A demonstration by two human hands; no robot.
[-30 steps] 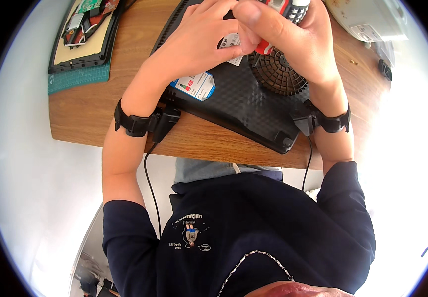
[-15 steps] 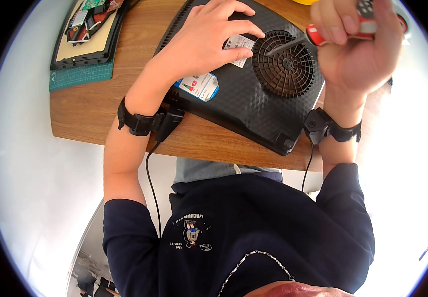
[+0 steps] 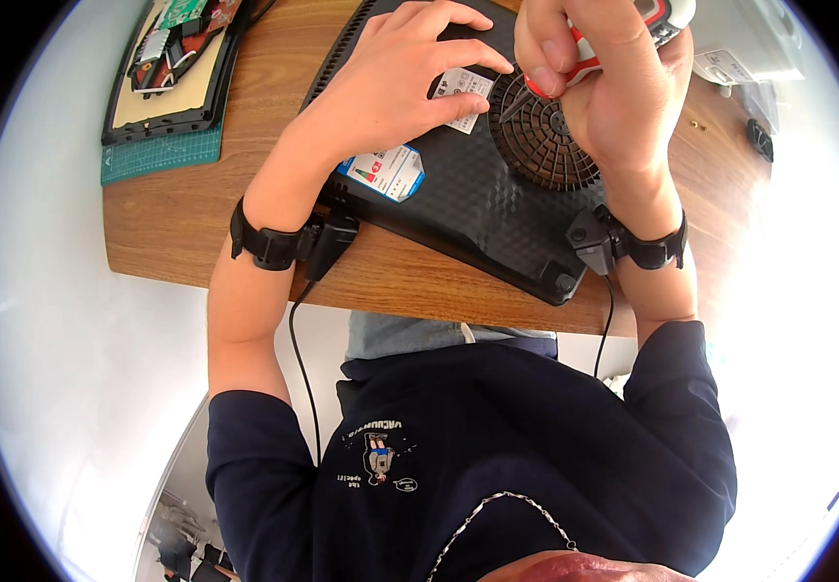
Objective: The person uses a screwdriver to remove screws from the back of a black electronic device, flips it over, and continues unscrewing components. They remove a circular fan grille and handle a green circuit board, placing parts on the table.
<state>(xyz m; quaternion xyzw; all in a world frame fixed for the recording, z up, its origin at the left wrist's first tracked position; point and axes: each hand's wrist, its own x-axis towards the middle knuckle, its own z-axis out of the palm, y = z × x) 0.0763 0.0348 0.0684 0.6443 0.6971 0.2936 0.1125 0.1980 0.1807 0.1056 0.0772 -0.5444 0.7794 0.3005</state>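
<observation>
A flat black appliance, likely an induction cooker turned underside up (image 3: 468, 199), lies aslant on the table. Its round fan grille (image 3: 548, 141) shows between my hands. My left hand (image 3: 390, 92) rests on the casing with fingers spread, the thumb and a fingertip beside a white label (image 3: 464, 97). My right hand (image 3: 628, 107) is closed round the red and white handle of a screwdriver (image 3: 670, 16). The metal shaft slants down left to the grille's left edge; whether its tip touches cannot be made out. A blue-edged label (image 3: 387, 173) sits below my left wrist.
Far left, a black-framed panel with circuit boards (image 3: 165, 58) lies on a green cutting mat (image 3: 162, 160). A translucent plastic box (image 3: 744, 48), a small black object (image 3: 759, 141) and tiny brass-coloured pieces (image 3: 698, 124) are at the right. Cables trail from both wrist straps.
My right hand has moved left with the screwdriver, and its tip has shifted slightly left and down to the grille's edge. The box at the right is now uncovered. My left hand stays nearly still.
</observation>
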